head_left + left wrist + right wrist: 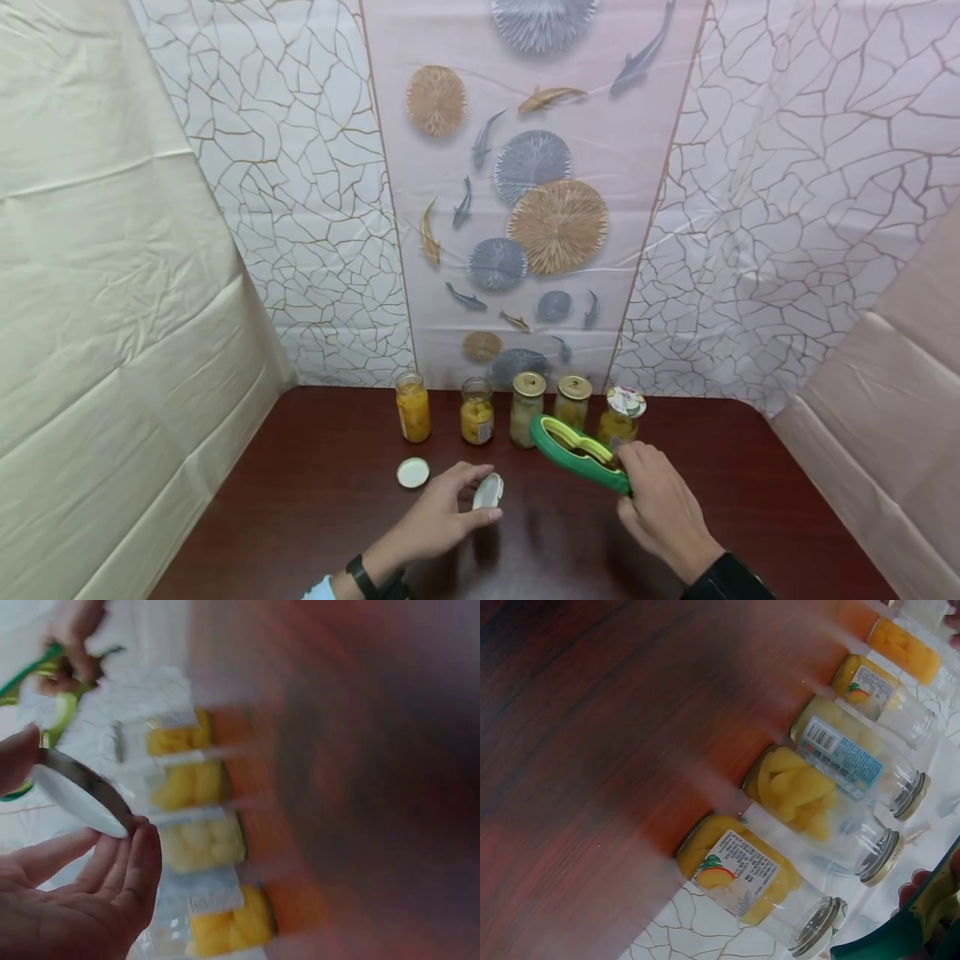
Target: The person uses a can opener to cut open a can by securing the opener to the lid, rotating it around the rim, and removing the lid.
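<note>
Near the table's front middle, my left hand (438, 518) holds a jar lid (489, 492) by its edge between thumb and fingers. The lid stands tilted, its white inner side (79, 801) showing in the left wrist view. My right hand (666, 508) grips a green jar opener (581, 472) by one end, above the table. The opener's ringed end points left and overlaps the lidded jars in the head view. Beyond the left hand stand two lidless glass jars of yellow fruit, one tall (414, 412) and one shorter (477, 418).
Three lidded jars continue the row: one with pale fruit (527, 421), one gold-lidded with yellow fruit (573, 390), and one with a patterned lid (626, 402). Another lid (413, 472) lies white side up on the dark red table (300, 500). Patterned cloth (322, 250) hangs behind.
</note>
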Available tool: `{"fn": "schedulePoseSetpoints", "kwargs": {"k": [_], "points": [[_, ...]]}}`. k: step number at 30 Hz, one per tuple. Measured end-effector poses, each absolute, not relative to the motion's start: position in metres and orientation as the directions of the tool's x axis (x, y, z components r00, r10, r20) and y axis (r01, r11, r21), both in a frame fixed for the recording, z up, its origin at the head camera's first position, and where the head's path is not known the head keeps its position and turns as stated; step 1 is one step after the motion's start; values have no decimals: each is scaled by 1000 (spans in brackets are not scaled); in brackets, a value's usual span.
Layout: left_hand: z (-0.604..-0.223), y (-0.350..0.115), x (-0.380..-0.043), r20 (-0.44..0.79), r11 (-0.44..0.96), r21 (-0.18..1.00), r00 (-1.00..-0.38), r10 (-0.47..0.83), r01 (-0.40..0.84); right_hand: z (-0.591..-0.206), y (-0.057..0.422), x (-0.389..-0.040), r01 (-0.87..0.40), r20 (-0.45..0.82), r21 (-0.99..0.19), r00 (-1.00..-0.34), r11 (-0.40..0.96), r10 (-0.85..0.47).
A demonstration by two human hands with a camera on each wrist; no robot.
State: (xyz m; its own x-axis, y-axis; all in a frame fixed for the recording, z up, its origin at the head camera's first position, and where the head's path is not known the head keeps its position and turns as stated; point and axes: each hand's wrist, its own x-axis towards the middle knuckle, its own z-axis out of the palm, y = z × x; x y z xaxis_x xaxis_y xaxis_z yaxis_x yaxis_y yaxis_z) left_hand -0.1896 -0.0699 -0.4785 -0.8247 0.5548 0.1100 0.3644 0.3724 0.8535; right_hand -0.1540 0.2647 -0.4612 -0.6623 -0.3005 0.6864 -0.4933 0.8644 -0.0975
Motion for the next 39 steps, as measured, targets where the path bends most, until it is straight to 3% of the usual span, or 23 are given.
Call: {"fn": "schedulePoseSetpoints", "kwargs": {"k": [6,16,20,39], "points": [[-489,-64,-221,22,654,597,-824,566,465,-460,267,-152,-477,686,-118,-673,871,-276],[-496,-53,-247,11,787,293,-826,564,542,-454,264,-147,-450,709,-144,-668,881,-226],[-503,-54,-252,10,793,261,-823,568,550,-453,261,-143,-432,705,-169,-681,886,-198],[-517,-53,-266,-31,827,332,-871,490,453,-461,265,-133,-428,696,-182,-692,885,-192]]}}
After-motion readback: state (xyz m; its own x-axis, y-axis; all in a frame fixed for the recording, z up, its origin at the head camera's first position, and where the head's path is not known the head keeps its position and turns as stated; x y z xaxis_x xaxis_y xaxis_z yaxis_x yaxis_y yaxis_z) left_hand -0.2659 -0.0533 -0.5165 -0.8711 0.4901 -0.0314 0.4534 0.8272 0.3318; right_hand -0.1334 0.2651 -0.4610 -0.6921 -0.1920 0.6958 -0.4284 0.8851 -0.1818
